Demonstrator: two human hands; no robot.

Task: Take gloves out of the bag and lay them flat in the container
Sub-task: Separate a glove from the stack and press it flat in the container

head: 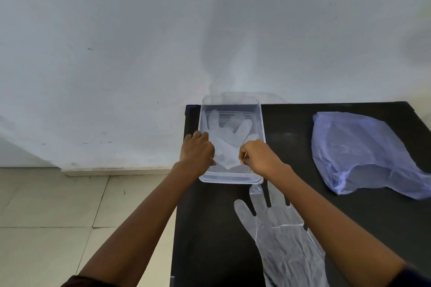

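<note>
— Hands at work over a black counter: what do they grip?
— Left hand and right hand are both clenched, each pinching the near edge of a clear glove lying inside the transparent container at the counter's far left corner.
— And the other pieces?
— A second clear glove lies flat on the counter just in front of the container, its fingers toward it. The bluish bag sits well apart, to the right.
</note>
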